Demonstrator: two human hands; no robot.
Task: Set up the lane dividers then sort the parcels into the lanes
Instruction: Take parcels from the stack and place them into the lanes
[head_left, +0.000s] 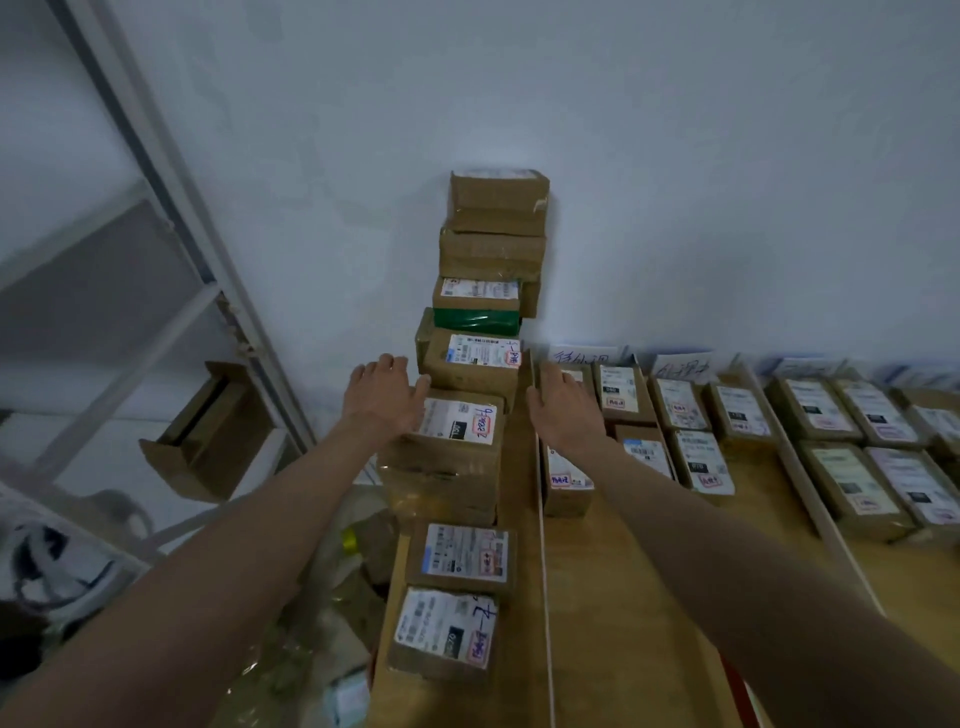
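Both hands are stretched toward the box stack (475, 364) by the wall. The left hand (387, 397) is laid flat, fingers relaxed, on a box (447, 441) under the stack. The right hand (558, 410) is open on the divider (540, 499) just right of the stack; sorted parcels (696, 447) lie right of it on the desk (623, 597).
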